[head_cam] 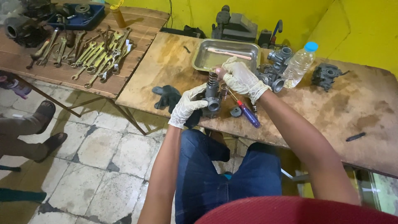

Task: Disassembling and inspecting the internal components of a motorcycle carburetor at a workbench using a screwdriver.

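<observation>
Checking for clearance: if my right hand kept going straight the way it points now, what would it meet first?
The right hand points up-left over the spring on the grey carburetor; beyond that, probably the metal tray, though depth is unclear.

Both hands, left (185, 108) & right (241, 79), in white gloves; grey carburetor (212, 96); purple-handled screwdriver (248, 114); silver tray (226, 54); brown stained counter (356, 112); yellow wall (315, 16); blue jeans (215, 174).
</observation>
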